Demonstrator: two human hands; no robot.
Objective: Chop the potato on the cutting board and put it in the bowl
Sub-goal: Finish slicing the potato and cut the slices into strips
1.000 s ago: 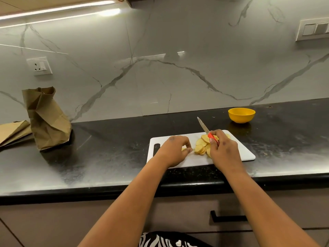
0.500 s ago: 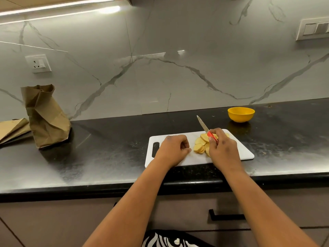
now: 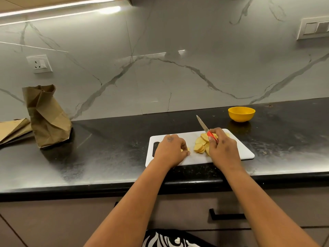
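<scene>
We're gripping knife [image 3: 204, 127] w/ right hand [image 3: 222, 148]; left hand [image 3: 170, 150] pinching potato piece [image 3: 187, 149] on cutting board [image 3: 238, 152], beside slices [image 3: 200, 146].

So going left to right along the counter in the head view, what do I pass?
Flat paper bag → standing paper bag → cutting board with the left hand, potato slices, then the right hand gripping the knife → yellow bowl.

Two bare, sleeveless forearms; left hand [image 3: 170, 150] bears a small dark mark; black-and-white zebra-patterned garment [image 3: 170, 238] below.
</scene>
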